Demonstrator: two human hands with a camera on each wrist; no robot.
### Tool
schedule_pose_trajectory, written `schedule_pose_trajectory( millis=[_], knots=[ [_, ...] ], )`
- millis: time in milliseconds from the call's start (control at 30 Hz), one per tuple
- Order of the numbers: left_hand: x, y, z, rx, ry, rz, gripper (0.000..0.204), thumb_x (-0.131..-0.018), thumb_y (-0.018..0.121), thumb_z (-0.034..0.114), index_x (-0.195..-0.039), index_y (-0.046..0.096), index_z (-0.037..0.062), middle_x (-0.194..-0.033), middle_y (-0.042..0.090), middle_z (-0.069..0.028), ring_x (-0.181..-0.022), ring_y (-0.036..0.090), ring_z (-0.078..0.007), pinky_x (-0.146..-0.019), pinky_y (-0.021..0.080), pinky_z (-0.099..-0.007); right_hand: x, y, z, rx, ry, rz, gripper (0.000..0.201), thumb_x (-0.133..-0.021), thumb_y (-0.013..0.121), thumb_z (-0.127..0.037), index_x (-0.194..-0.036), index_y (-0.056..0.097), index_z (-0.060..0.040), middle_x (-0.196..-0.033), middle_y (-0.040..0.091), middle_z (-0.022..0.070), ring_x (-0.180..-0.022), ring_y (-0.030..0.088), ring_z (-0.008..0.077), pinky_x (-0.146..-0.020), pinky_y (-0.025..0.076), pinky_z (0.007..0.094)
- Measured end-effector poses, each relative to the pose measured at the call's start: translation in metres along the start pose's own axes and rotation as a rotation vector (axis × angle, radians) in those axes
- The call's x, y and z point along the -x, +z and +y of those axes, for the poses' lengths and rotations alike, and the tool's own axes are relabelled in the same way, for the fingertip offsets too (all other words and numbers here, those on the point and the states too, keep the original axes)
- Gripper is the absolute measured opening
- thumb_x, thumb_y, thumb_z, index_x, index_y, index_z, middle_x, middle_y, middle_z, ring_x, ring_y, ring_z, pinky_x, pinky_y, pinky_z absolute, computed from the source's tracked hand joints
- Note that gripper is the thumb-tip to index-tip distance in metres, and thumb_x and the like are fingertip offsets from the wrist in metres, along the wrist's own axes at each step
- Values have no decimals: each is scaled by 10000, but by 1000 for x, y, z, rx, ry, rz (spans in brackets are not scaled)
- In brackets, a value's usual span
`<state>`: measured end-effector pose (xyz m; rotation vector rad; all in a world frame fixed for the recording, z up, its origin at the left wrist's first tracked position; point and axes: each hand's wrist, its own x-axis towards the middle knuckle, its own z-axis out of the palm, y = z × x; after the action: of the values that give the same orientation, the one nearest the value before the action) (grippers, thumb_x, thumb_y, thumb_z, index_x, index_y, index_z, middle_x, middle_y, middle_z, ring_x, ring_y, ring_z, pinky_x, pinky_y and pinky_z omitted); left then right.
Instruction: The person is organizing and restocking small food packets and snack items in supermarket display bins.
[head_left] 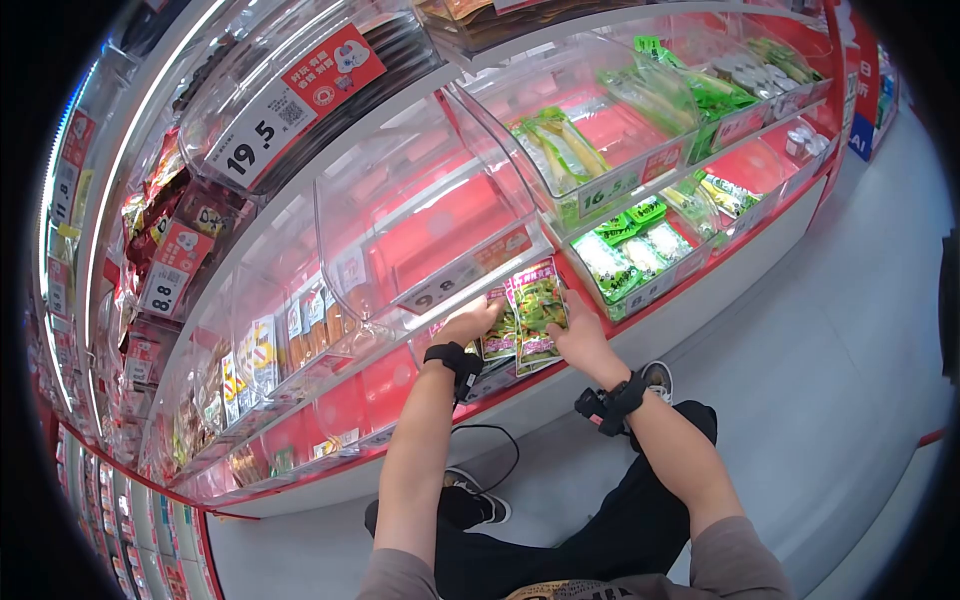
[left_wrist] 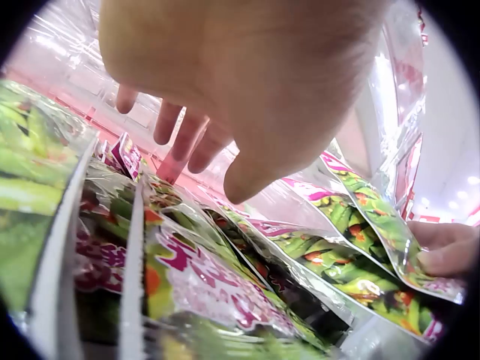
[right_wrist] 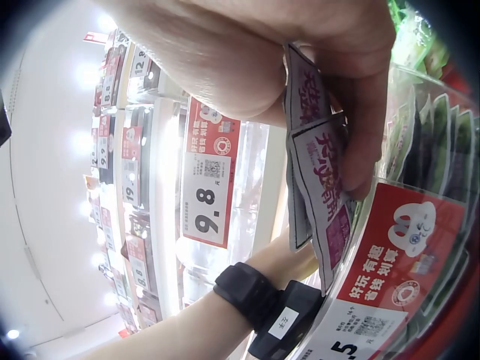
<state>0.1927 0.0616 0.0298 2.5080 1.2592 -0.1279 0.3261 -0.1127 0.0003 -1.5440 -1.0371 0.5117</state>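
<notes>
My right hand [head_left: 582,338] pinches two flat vegetable packets [head_left: 538,312] by their edge, thumb on one face and fingers behind. They show green vegetables, red bits and pink lettering. In the right wrist view these packets [right_wrist: 322,184] overlap each other, upright and close over the bin's front. To their left is my left hand [head_left: 474,321]. Seen from its own wrist, the left hand [left_wrist: 247,82] has loosely extended, spread fingers above a row of similar packets [left_wrist: 217,289] standing on edge, with nothing in its grasp.
A clear bin front carries a red and white price tag [right_wrist: 405,255]. Above the hands hangs a transparent bin [head_left: 430,230] tagged 9.8. Bagged green vegetables [head_left: 635,255] fill the bin at right. My knees and shoes [head_left: 657,378] are close to the shelf's white base.
</notes>
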Motion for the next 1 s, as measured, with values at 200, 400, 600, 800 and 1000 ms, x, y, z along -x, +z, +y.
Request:
schedule_pose_trajectory(
  millis=[200,400,600,800,1000],
  knots=[
    [-15,11,-5,-45,100,12,734,-817,580,368,-1427,274,100,-1401,358,-261,-1296,364,-367,-1067,317,-409,0,0,-1,-31,-4,3,465,-766,619,-62,-1173,409,21,-940,596,301,-938,575,464,-792,454,490],
    [12,-10,16,-59,44,-71,730,-830,558,457,-1406,316,80,-1316,466,-263,-1224,458,-368,-1011,374,-406,0,0,-1,-17,16,-8,438,-763,611,-60,-1145,415,22,-904,599,294,-919,585,457,-768,455,485],
    [16,-6,4,-57,-179,-51,852,-817,455,663,-1452,245,135,-1390,415,-214,-1294,392,-358,-1063,274,-491,1,1,-2,-79,4,29,409,-758,607,-57,-1115,427,29,-900,603,285,-914,588,454,-762,459,471],
    [14,-1,-8,-102,-195,-57,820,-834,406,673,-1470,210,193,-1471,312,-170,-1363,288,-338,-1085,187,-540,0,-3,-8,-65,64,-8,494,-754,655,-74,-1192,454,35,-1028,611,266,-1002,605,373,-835,471,398],
    [33,7,-13,48,-12,206,475,-884,424,425,-1195,427,66,-1188,465,-222,-1153,448,-358,-965,321,-450,-3,2,1,-340,130,-108,553,-764,681,-94,-1248,458,51,-1115,589,239,-1023,589,311,-857,460,357]
  ],
)
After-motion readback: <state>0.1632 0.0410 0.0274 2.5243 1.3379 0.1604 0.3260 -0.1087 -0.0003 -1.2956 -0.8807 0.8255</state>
